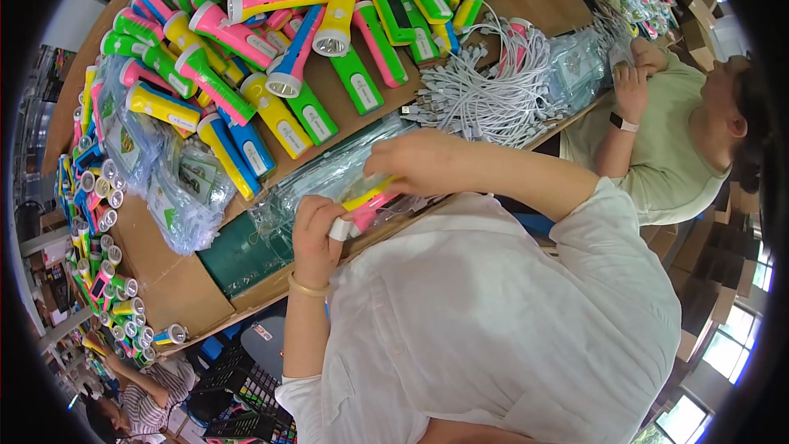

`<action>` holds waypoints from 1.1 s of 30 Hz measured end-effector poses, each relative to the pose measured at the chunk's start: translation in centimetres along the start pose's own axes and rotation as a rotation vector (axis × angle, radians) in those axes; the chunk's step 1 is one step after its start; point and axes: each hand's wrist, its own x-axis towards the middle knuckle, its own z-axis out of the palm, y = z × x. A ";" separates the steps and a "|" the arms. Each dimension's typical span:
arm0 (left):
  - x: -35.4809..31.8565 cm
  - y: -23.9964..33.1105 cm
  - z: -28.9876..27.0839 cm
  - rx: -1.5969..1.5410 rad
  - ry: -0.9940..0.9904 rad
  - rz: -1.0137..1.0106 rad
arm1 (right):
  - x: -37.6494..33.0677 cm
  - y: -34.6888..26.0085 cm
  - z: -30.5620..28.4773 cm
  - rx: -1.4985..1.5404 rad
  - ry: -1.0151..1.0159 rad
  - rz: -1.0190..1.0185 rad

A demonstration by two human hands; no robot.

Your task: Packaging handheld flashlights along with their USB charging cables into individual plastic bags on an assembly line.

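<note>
Close to my body, over the table's near edge, I hold a pink and yellow flashlight (371, 205) with a white end. Around that white end, the fingers of my left hand (316, 234) are closed. My right hand (415, 160) has its fingers bent down onto the yellow far end. Something clear, like plastic film, shows beside that end, but I cannot make out whether it wraps the flashlight. Just beyond my hands lies a layer of clear plastic bags (320, 174) on a green mat (246, 259).
A big pile of colourful flashlights (329, 33) covers the far table. White charging cables (493, 86) lie tangled at the right, bagged cards (177, 197) at the left. More flashlights (103, 279) line the left edge. One co-worker (666, 131) sits right, another (148, 399) lower left.
</note>
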 end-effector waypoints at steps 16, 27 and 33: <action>-0.8 -0.6 -0.1 0.008 0.042 -0.047 | -9.5 8.5 -6.8 -0.339 0.355 0.621; -0.9 -0.1 -0.5 0.042 0.044 -0.039 | -9.7 2.5 -13.2 0.660 0.861 0.092; -1.2 0.0 0.0 0.043 0.062 -0.065 | -5.3 0.3 -9.3 1.098 0.608 -0.231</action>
